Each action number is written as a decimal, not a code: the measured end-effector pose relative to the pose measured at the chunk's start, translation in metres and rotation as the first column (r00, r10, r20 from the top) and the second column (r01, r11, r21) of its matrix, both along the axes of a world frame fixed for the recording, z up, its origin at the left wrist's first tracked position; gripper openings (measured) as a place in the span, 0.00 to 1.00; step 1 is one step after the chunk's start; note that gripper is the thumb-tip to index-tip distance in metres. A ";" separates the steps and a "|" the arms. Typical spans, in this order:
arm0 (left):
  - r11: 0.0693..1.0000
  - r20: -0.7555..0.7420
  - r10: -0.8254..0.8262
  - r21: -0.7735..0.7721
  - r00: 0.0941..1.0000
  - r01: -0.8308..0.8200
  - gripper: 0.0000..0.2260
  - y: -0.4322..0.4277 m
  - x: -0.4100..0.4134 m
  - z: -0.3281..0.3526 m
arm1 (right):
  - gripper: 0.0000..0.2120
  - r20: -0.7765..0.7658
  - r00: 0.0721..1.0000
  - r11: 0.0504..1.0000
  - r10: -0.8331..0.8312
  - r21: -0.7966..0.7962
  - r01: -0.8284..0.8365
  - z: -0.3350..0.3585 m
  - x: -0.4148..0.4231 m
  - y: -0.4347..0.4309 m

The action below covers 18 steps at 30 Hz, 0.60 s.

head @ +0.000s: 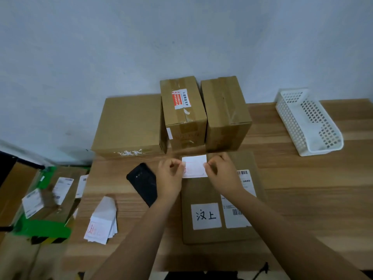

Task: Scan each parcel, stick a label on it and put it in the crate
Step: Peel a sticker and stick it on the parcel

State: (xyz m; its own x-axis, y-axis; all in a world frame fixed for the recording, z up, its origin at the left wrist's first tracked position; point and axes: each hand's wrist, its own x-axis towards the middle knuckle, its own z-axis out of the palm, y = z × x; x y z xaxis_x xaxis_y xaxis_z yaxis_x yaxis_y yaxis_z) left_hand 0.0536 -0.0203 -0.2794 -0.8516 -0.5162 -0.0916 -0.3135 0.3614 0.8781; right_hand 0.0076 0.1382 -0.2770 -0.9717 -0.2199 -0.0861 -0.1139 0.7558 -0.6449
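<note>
A flat brown parcel [203, 190] lies on the wooden table [302, 199] in front of me, with a handwritten white sticker and a barcode shipping label on its top. Above its far edge I hold a white label [194, 165]: my left hand [170, 178] pinches its left side and my right hand [222, 172] pinches its right side. A black handheld scanner [144, 183] lies on the table just left of my left hand. A stack of white labels [102, 221] sits further left. The green crate [46, 203] stands on the floor at the left, with labelled parcels inside.
Three more cardboard boxes stand against the wall: a wide one [129, 126], a taped one with a red-and-white sticker [183, 114] and a plain one [226, 114]. A white perforated plastic basket [308, 122] sits at the far right of the table.
</note>
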 end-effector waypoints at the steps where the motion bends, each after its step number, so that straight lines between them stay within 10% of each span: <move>1: 0.999 0.018 -0.021 -0.027 1.000 0.021 0.06 -0.004 -0.002 -0.006 | 0.10 -0.010 1.000 0.999 0.000 0.034 0.001 -0.005 -0.002 -0.002; 12: 0.980 0.005 -0.091 -0.176 0.996 0.091 0.11 -0.013 -0.005 -0.037 | 0.09 -0.160 0.981 0.989 -0.106 0.083 0.120 -0.024 0.001 -0.013; 18: 0.674 0.057 -0.595 -0.509 0.802 0.536 0.21 -0.019 -0.003 -0.044 | 0.23 -0.230 0.880 0.884 0.415 0.332 -0.330 -0.038 0.009 0.004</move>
State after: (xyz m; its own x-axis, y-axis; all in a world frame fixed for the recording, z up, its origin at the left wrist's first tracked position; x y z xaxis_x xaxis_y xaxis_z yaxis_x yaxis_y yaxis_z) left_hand 0.0511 -0.0395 -0.3232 -0.9837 0.1185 0.1354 0.1742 0.8149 0.5528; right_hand 0.0165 0.1420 -0.3151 -0.8120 -0.5792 0.0717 -0.5697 0.7599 -0.3129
